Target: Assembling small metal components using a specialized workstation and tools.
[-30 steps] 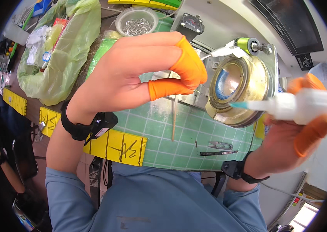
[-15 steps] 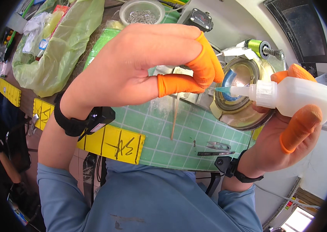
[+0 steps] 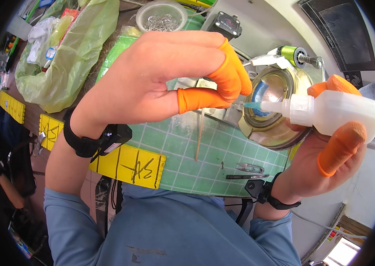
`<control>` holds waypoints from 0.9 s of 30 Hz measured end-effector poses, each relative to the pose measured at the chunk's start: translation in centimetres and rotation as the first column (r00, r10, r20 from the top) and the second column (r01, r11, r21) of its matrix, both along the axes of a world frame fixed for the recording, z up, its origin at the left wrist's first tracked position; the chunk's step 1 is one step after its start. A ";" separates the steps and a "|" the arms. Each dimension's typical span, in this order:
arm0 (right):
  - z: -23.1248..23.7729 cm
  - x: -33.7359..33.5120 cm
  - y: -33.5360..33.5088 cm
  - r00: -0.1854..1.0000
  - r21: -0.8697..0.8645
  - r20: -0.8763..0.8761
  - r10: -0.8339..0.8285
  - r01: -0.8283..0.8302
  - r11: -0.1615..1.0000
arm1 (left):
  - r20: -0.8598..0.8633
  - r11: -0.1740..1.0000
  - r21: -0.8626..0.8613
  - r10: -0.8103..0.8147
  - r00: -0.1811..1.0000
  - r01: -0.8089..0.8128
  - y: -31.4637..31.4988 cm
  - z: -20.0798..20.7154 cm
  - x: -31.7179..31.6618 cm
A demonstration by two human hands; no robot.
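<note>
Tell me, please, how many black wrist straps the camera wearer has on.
2: the left strap circles the wrist of the left hand, the right strap that of the right hand, which holds a bottle.

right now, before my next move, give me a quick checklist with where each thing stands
1. White bottle gripped in the right hand: ok.
2. Blue-green tip pointing toward the left hand: ok, close to its fingertips; whether they touch, cannot tell.
3. Left thumb and fingertips pinched together: ok; anything small between them, cannot tell.
4. Orange finger cots worn on both hands: ok.
5. Snips clear of both hands: ok, lying on the green mat.
6. Liquid level in the bottle: cannot tell through its cloudy wall.
</note>
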State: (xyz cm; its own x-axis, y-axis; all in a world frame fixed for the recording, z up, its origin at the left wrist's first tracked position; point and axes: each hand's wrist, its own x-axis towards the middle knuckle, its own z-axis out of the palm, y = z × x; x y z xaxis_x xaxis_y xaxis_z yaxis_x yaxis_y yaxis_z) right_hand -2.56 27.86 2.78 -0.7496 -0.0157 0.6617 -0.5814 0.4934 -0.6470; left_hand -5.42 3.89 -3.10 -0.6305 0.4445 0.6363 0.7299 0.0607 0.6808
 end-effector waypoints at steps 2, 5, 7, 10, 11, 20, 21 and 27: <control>0.0 0.4 0.5 1.000 -0.003 -0.003 -0.002 0.002 1.000 | 0.005 1.000 -0.010 -0.004 1.000 0.004 0.2 0.0 -0.1; -0.2 1.8 1.4 0.940 -0.069 0.196 0.279 -0.270 0.960 | 0.017 0.999 -0.034 -0.015 1.000 0.016 0.4 0.6 -0.3; -0.2 3.1 3.3 0.863 -0.111 0.311 0.399 -0.384 0.917 | 0.012 0.998 -0.068 0.007 1.000 -0.006 0.7 0.7 -0.4; -1.0 5.6 7.1 0.727 -0.170 0.501 0.469 -0.449 0.877 | 0.078 0.993 -0.089 0.090 0.993 -0.083 0.2 0.1 0.8; -1.9 6.7 9.1 0.869 -0.173 0.337 0.362 -0.321 0.931 | 0.099 0.992 -0.092 0.100 0.990 -0.091 0.3 0.5 1.1; 1.1 6.9 29.7 0.825 -0.048 -0.067 -0.561 0.559 0.828 | 0.151 0.977 -0.149 0.173 0.973 -0.150 -0.5 -0.6 1.0; 0.5 6.1 29.5 0.820 0.004 -0.011 -0.572 0.572 0.820 | 0.149 0.973 -0.163 0.189 0.971 -0.165 -0.6 -0.5 1.2; -2.7 5.1 29.7 0.804 0.161 0.184 -0.565 0.542 0.825 | 0.189 0.960 -0.171 0.253 0.949 -0.222 -0.6 -0.8 1.9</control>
